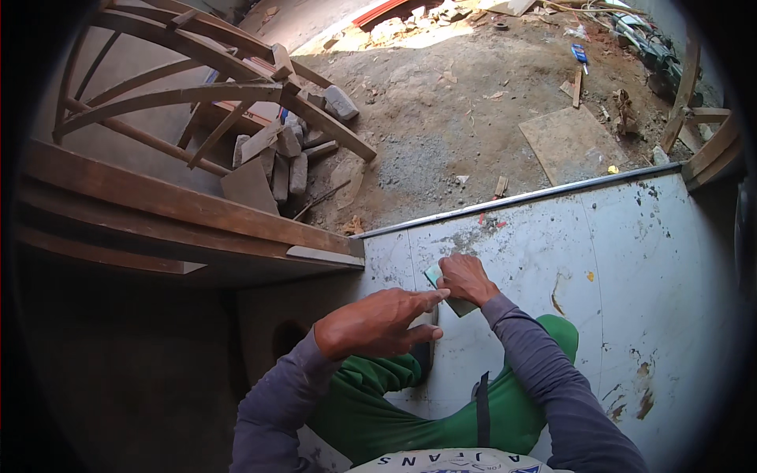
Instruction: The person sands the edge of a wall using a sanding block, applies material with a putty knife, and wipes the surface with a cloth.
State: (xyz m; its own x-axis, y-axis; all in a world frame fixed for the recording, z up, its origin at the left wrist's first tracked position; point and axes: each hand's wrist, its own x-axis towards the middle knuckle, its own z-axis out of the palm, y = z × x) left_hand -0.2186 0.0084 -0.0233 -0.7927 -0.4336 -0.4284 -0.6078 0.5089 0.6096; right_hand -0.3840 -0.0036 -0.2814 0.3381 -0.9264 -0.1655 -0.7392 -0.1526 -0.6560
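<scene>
My right hand (467, 279) is closed over a flat, pale-green rectangular plate (463, 307) just above or on the white tiled floor (536, 268). Its grip and any handle are hidden under the fingers. Close by on the left, my left hand (386, 322) is open, with the index finger stretched toward the plate and the thumb apart below it. The index fingertip is near my right hand; I cannot tell whether they touch. Grey crumbs and dark specks (465, 236) are scattered on the tiles beyond my hands.
A metal strip (512, 202) edges the tiles before a dirt floor (441, 126). Wooden frames (181, 98) and grey blocks (296, 169) stand at far left, beside a wooden door frame (181, 209). A loose board (572, 144) lies at far right, near a blue tool (579, 54).
</scene>
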